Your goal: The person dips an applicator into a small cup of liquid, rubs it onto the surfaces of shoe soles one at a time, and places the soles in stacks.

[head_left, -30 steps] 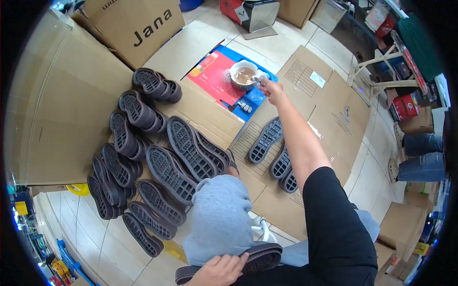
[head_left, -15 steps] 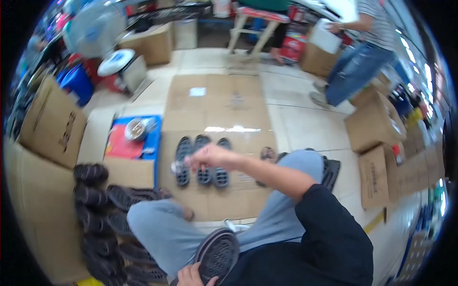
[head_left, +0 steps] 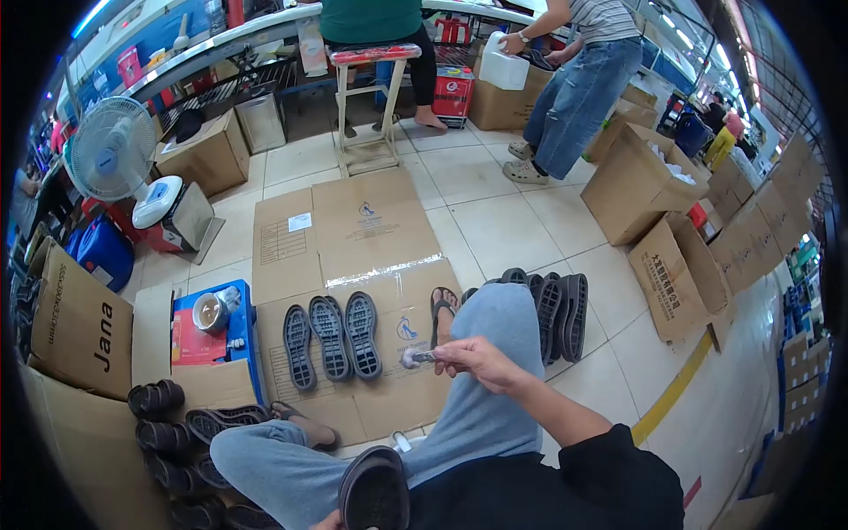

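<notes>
My left hand [head_left: 329,521], mostly cut off by the bottom edge, grips a dark brown shoe sole [head_left: 375,490] tilted up in front of my lap. My right hand [head_left: 477,358] is closed on a thin dark tool, apparently a clip or tweezers, with a whitish fluffy wad [head_left: 409,357] at its tip. This hand hovers beside my right knee. Past it to the left, three dark soles [head_left: 328,337] lie in a row on flattened cardboard [head_left: 353,234], gridded sides up.
Several brown soles [head_left: 172,437] are stacked at my left, with more soles [head_left: 565,318] beyond my right knee. A white cup [head_left: 210,313] stands on a blue tray [head_left: 254,367]. Cartons [head_left: 88,322], a fan [head_left: 110,150], a stool [head_left: 373,55] and two people [head_left: 583,97] surround the area.
My right hand has moved right and towards me, from over the row of soles to beside my right knee. The sole in my left hand has tilted. The view has shifted.
</notes>
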`<control>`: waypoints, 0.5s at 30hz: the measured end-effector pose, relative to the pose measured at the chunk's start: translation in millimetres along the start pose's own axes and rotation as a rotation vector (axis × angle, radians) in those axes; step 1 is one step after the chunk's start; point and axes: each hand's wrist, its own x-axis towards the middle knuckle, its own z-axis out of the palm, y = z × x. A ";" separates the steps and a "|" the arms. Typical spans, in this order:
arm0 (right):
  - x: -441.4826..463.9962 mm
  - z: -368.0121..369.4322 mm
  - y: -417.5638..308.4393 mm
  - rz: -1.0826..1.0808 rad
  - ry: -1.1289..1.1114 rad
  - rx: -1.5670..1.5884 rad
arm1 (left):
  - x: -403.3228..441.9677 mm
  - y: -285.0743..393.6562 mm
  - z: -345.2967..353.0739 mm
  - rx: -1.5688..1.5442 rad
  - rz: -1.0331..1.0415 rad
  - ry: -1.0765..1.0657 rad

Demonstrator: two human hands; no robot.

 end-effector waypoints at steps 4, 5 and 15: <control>2.5 13.8 -24.5 -0.108 0.006 0.058 | 22.5 23.0 -19.5 -0.340 0.090 0.380; 3.9 18.8 -33.2 -0.177 -0.031 0.132 | 44.2 14.4 -33.2 -0.623 0.083 0.365; 41.4 97.9 -37.8 -0.453 -0.181 0.475 | 213.0 61.5 -28.4 -1.424 0.066 -0.235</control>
